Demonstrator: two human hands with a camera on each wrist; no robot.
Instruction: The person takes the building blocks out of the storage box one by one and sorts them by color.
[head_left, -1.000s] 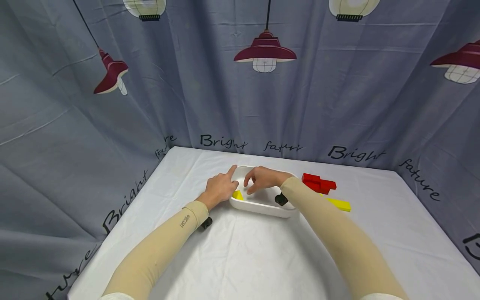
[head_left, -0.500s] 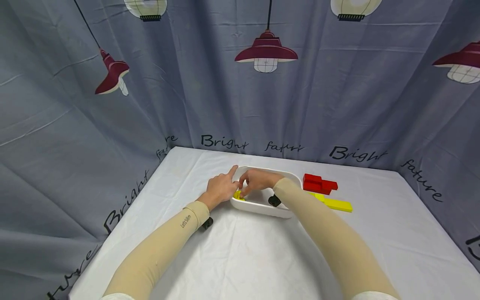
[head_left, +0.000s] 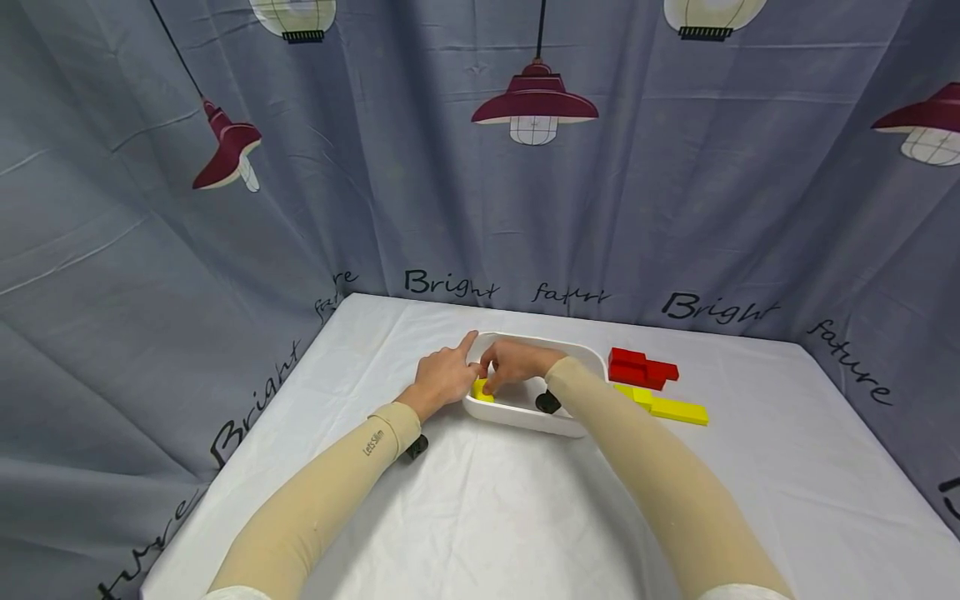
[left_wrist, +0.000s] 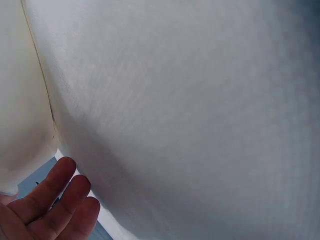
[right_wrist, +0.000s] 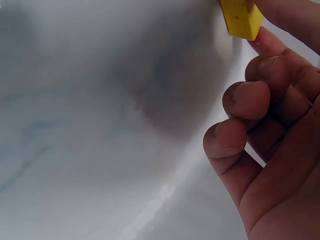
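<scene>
A white oval-cornered tray [head_left: 525, 421] sits on the table. At its left end my left hand [head_left: 444, 375] holds the wall, thumb inside and index finger stretched along the rim; the other fingers [left_wrist: 75, 192] lie bent by the outside in the left wrist view. My right hand [head_left: 517, 360] reaches down into the tray. Between its thumb and index finger it pinches a small yellow block [right_wrist: 241, 19], which is at the tray's left end in the head view. The other right fingers curl loosely and hold nothing. Part of the block is hidden by the fingers.
Right of the tray, red blocks [head_left: 637, 369] lie together. In front of them are yellow blocks [head_left: 675, 410], one long and flat. A white cloth covers the table [head_left: 480, 508], and a grey printed curtain [head_left: 420, 192] hangs behind.
My right hand has moved left inside the tray to the yellow block and taken it between thumb and index finger; the block has turned. The left hand stays at the rim.
</scene>
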